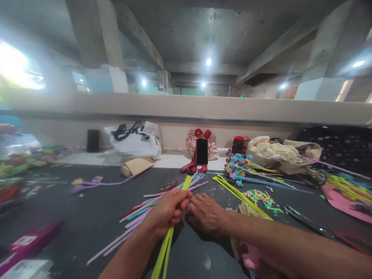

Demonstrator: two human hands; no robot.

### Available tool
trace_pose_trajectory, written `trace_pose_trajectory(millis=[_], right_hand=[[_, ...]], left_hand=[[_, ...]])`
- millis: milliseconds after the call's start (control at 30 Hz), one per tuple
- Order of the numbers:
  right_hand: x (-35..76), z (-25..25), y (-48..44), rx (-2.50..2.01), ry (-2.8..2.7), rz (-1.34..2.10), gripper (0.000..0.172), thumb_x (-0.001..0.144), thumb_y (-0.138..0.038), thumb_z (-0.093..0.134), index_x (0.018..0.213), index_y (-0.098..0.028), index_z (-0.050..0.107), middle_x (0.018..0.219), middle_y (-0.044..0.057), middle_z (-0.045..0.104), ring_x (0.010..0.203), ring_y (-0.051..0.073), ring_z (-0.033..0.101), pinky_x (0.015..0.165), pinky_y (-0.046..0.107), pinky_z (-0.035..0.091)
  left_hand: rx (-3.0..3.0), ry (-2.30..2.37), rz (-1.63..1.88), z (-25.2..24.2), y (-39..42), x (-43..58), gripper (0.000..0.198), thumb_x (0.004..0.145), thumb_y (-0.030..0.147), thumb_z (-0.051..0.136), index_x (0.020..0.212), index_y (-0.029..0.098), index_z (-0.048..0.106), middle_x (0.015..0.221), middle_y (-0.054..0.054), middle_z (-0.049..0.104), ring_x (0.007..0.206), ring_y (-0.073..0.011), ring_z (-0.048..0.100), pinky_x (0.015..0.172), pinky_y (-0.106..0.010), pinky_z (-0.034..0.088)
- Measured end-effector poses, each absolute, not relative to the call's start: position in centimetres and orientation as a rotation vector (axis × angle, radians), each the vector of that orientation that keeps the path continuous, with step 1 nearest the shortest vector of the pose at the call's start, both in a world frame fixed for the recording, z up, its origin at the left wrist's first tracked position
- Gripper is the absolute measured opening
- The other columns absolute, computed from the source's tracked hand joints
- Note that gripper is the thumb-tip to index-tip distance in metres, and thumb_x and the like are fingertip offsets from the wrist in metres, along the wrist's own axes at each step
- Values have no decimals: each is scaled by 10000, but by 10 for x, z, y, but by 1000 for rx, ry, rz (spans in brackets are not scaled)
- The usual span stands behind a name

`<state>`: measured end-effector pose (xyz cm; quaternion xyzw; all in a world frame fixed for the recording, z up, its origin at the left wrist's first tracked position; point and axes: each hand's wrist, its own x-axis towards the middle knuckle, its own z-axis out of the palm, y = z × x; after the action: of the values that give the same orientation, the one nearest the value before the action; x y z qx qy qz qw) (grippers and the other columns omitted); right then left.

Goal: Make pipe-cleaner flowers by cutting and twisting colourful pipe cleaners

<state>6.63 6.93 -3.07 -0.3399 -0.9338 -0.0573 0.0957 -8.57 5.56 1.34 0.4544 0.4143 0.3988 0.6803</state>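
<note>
My left hand [167,212] is closed round a bundle of yellow-green pipe cleaners [162,255], whose tips stick out above the thumb. Right beside it is my right hand [205,214], fingers curled down and meeting the left fingertips; whatever is in them is hidden. Beneath and left of my left hand, purple, pink, red and teal pipe cleaners [116,238] lie fanned out on the dark tabletop [87,217]. More yellow pipe cleaners [242,195] rest beyond my right hand.
Scissors [308,221] and small cut pieces [263,198] lie at the right. A phone [202,151] stands upright at the back, near a white bag [136,141], a dark red-lidded jar [239,145] and a cream cloth bag [276,153]. A purple box [31,244] sits front left.
</note>
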Motion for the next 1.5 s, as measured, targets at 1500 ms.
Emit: trace_pose_trajectory(millis=[1500], right_hand=[[123,5,99,-1464,-2372,737,161,826,-280,510,840,-135,580,741,-10,594,620,111,563,585,280,466]], left_hand=[[1037,902,607,7,48,-77,153,719,309,452,778,178,502,458,100,408,267,5,218,289,-126,54]])
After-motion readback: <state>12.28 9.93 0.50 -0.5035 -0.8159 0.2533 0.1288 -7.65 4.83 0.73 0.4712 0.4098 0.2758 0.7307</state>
